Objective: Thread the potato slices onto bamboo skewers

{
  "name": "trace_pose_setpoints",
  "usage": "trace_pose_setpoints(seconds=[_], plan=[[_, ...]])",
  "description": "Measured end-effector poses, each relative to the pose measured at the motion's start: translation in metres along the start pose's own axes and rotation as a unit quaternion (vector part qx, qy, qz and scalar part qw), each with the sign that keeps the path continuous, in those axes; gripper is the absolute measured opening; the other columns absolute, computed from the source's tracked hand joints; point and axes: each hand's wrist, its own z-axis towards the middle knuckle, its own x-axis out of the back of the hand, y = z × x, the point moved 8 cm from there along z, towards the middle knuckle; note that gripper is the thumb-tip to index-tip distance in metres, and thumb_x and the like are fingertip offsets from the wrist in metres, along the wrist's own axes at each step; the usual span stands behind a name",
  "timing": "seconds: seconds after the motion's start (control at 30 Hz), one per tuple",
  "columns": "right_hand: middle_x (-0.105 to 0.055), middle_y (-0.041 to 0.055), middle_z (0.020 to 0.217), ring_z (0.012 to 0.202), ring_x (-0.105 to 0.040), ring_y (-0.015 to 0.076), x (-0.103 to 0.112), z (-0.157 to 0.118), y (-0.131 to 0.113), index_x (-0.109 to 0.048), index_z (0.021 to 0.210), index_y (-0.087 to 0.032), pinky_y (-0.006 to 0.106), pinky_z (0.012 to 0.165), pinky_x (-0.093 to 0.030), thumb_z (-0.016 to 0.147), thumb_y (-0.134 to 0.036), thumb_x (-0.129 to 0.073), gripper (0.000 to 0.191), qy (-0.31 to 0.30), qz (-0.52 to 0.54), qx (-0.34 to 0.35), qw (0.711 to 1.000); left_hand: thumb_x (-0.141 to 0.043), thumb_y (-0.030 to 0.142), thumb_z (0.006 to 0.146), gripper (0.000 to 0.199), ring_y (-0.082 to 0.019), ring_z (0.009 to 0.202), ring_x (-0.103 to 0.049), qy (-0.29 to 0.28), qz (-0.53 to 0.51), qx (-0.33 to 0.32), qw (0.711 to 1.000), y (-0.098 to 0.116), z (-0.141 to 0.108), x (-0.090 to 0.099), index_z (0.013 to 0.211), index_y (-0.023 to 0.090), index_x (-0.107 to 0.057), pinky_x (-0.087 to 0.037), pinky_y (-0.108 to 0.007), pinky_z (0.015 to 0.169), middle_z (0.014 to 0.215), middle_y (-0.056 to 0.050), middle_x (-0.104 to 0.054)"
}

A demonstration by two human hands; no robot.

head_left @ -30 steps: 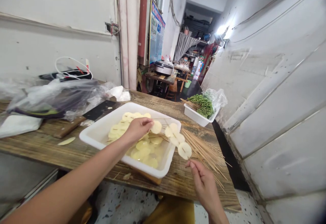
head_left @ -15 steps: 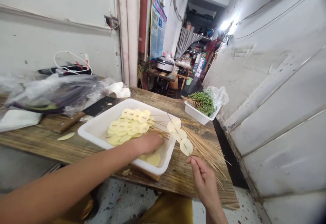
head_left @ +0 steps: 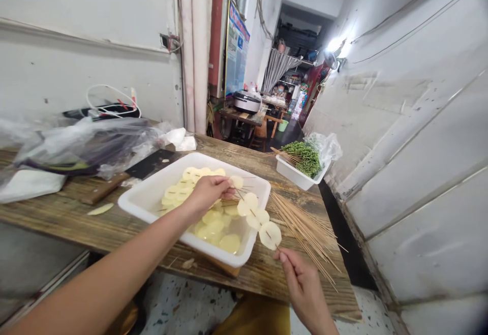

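Plastic bagging (head_left: pixel 84 147) lies crumpled at the left of the wooden bench (head_left: pixel 76 218), near a white plastic tub (head_left: pixel 141 200) of pale potato slices (head_left: pixel 215 228). Over the tub, the left hand (head_left: pixel 208 195) curls narrowly beside the upper end of a bamboo skewer (head_left: pixel 241 191), though whether it grips cannot be told, while the right hand (head_left: pixel 303 286) pinches the lower end, threaded slices (head_left: pixel 270 235) lined along it. Further right lie a loose bundle of bamboo skewers (head_left: pixel 308 236) and a small white tray (head_left: pixel 293 173) of skewered green peppercorns (head_left: pixel 301 158).

bamboo skewer (head_left: pixel 241 196) | threaded potato slices (head_left: pixel 270 235) | tilted over white tub (head_left: pixel 154 177)
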Motion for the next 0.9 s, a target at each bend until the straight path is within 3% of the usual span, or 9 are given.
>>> trace_pose_setpoints(seconds=[0.1, 0.3, 0.6, 0.9], plan=[[-0.067, 0.0054, 0.075, 0.072, -0.064, 0.0165, -0.002, 0.001, -0.003, -0.065, 0.092, -0.017, 0.021, 0.066, -0.049, 0.093, -0.030, -0.039, 0.029, 0.008, -0.009, 0.002, 1.000, -0.075, 0.035, 0.055, 0.031, -0.014, 0.063, -0.061, 0.029, -0.013, -0.025, 0.999, 0.003, 0.000, 0.007, 0.073, 0.011, -0.068, -0.051, -0.031, 0.071, 0.066, -0.004, -0.067], [-0.067, 0.0053, 0.073, 0.067, -0.064, 0.0163, -0.003, 0.004, -0.005, -0.065, 0.090, -0.016, 0.021, 0.063, -0.048, 0.093, -0.030, -0.038, 0.030, 0.009, -0.016, -0.003, 1.000, -0.077, 0.034, 0.051, 0.034, -0.014, 0.064, -0.062, 0.017, -0.020, -0.032, 0.999, 0.005, -0.001, 0.006, 0.074, 0.012, -0.065, -0.051, -0.030, 0.068, 0.068, -0.003, -0.066], [-0.066, 0.0054, 0.070, 0.067, -0.065, 0.0170, -0.001, 0.004, -0.005, -0.064, 0.086, -0.016, 0.021, 0.065, -0.049, 0.092, -0.030, -0.038, 0.030, 0.020, -0.020, 0.001, 1.000, -0.073, 0.038, 0.057, 0.027, -0.012, 0.058, -0.056, 0.061, 0.058, -0.088, 0.993, 0.014, -0.003, 0.013, 0.070, 0.015, -0.066, -0.046, -0.024, 0.061, 0.062, 0.001, -0.063], [-0.064, 0.0038, 0.066, 0.060, -0.062, 0.0156, 0.001, 0.001, -0.004, -0.066, 0.089, -0.016, 0.022, 0.066, -0.049, 0.093, -0.032, -0.038, 0.032, 0.014, -0.020, 0.001, 1.000, -0.071, 0.040, 0.059, 0.029, -0.013, 0.057, -0.055, 0.069, 0.113, -0.108, 0.985, 0.015, -0.003, 0.015, 0.073, 0.015, -0.068, -0.043, -0.024, 0.058, 0.061, 0.000, -0.063]])
